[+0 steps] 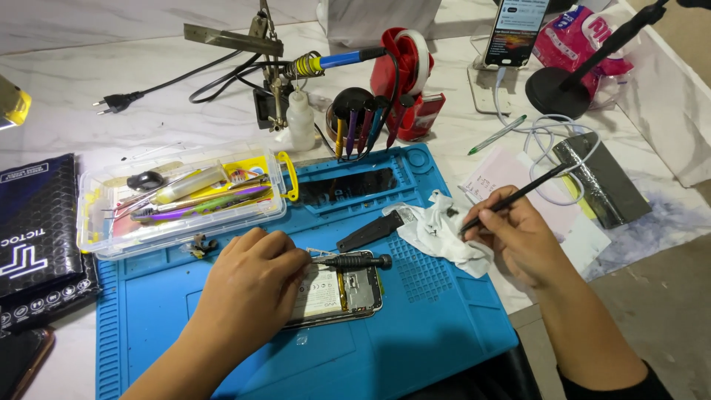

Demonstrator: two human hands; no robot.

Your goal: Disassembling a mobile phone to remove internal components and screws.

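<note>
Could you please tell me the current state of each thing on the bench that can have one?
Opened smartphone on the blue mat: back off, insides exposed.
Clear plastic tool box: lid shut.
Upright phone on the stand: screen lit.
Black mains plug: unplugged, lying loose.
Left hand: resting on the smartphone.
Right hand: gripping a thin black tool.

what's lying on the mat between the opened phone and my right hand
In the head view, a black screwdriver rests across the phone; beyond it a crumpled white wipe lies under the right hand.
</note>
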